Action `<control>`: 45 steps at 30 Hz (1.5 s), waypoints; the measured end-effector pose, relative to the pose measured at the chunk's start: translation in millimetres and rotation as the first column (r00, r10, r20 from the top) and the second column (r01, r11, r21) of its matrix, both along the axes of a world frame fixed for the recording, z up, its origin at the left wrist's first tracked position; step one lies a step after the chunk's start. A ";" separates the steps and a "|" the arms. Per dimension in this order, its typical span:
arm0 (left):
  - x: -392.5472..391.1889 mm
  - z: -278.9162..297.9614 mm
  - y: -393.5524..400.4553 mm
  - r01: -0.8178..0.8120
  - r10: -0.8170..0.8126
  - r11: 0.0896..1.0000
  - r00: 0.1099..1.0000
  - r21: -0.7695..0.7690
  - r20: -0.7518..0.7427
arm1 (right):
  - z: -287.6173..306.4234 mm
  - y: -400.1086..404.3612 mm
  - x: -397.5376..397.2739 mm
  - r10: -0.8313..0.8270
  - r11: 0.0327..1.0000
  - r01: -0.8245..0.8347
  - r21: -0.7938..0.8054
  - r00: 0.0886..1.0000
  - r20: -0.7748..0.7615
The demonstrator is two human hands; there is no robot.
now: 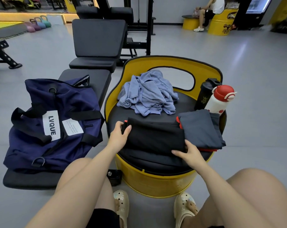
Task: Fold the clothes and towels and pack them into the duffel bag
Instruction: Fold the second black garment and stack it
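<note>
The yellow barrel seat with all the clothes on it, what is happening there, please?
A seated person is folding laundry on the yellow barrel seat. The left hand and right hand grip opposite ends of a folded black garment. A folded grey garment lies beside it, and a crumpled blue towel waits behind. The navy duffel bag sits on a bench to the left.

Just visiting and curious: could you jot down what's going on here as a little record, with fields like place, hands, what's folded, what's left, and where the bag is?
place: gym floor, person seated at a yellow barrel seat
left hand: gripping the left edge of a folded black garment
right hand: gripping its near right corner
folded already: dark grey garment, lying to the right of the black one
still unfolded: crumpled blue towel at the back of the seat
bag: navy duffel bag on a bench to the left
also on seat: black bottle, white bottle with red lid
</note>
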State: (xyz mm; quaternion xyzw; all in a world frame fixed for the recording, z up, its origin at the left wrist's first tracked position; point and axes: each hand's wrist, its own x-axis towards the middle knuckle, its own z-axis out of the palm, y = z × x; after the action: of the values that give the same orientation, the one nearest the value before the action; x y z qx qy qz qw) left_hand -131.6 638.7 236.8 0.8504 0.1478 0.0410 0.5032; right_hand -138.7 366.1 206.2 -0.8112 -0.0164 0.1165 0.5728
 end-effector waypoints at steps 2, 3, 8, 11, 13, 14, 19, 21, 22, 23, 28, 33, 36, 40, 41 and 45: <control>2.1 2.0 0.2 -0.016 0.016 0.999 1.000 -0.034 0.006 | 2.8 0.4 1.2 -0.050 0.998 0.048 0.045 0.997 0.059; 3.2 2.6 0.3 -0.018 0.018 0.998 1.000 -0.055 -0.012 | 3.8 1.5 2.1 -0.083 0.996 0.079 0.046 0.993 0.084; 3.8 5.8 12.4 0.116 -0.146 0.979 0.973 -0.168 -0.181 | -1.2 6.5 9.6 -0.232 0.964 0.247 -0.098 0.962 0.146; 6.0 0.8 17.9 0.176 -0.207 0.965 0.966 -0.195 -0.153 | -3.4 9.4 14.8 -0.294 0.950 0.303 -0.074 0.950 0.109; 9.6 -1.6 15.1 0.124 -0.152 0.967 0.982 -0.221 -0.115 | -3.2 12.4 16.7 -0.317 0.939 0.327 -0.109 0.943 0.098; 11.8 -3.4 12.3 0.097 -0.123 0.969 0.987 -0.226 -0.103 | -3.7 13.8 17.0 -0.329 0.931 0.339 -0.135 0.940 0.095; 20.4 -11.2 4.1 -0.005 0.003 1.000 0.989 -0.018 -0.148 | -6.9 19.5 14.1 -0.369 0.881 0.381 -0.280 0.924 0.098; 23.3 -13.8 4.8 -0.028 0.043 0.997 0.978 0.078 -0.203 | -5.7 20.4 15.3 -0.343 0.857 0.354 -0.373 0.934 0.100; 24.0 -13.8 4.6 -0.042 0.072 0.991 0.968 0.130 -0.240 | -3.7 21.0 15.9 -0.331 0.841 0.334 -0.425 0.940 0.082; 24.5 -14.2 3.9 -0.049 0.096 0.984 0.956 0.169 -0.276 | -2.5 21.1 17.3 -0.324 0.823 0.310 -0.476 0.944 0.053; 27.0 -10.1 0.6 -0.049 0.101 0.989 0.914 0.139 -0.393 | 4.0 19.9 25.9 -0.305 0.809 0.196 -0.553 0.946 -0.110; 31.4 -10.8 2.8 -0.129 0.101 0.988 0.952 -0.082 -0.290 | 7.6 19.5 30.2 -0.364 0.831 0.288 -0.476 0.928 -0.074; 32.2 -10.1 4.0 -0.123 0.088 0.987 0.951 -0.100 -0.296 | 11.8 21.0 25.9 -0.365 0.844 0.340 -0.416 0.931 0.020; 29.1 -7.7 4.6 -0.006 0.047 0.994 0.926 0.109 -0.374 | 12.6 22.2 21.9 -0.328 0.852 0.361 -0.378 0.932 0.151; 28.3 -8.6 4.6 0.009 0.035 0.993 0.927 0.117 -0.373 | 12.5 22.4 21.3 -0.312 0.845 0.362 -0.395 0.932 0.186; 25.3 -4.1 -0.9 -0.077 0.052 0.995 0.949 -0.069 -0.312 | 10.4 23.3 20.6 -0.274 0.874 0.329 -0.359 0.942 0.195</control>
State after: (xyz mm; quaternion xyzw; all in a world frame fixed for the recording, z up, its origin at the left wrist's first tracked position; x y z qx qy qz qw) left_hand -106.2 637.9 232.7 0.8202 0.2540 -0.0825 0.5059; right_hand -118.0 389.4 216.6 -0.9066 0.0941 -0.0298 0.4103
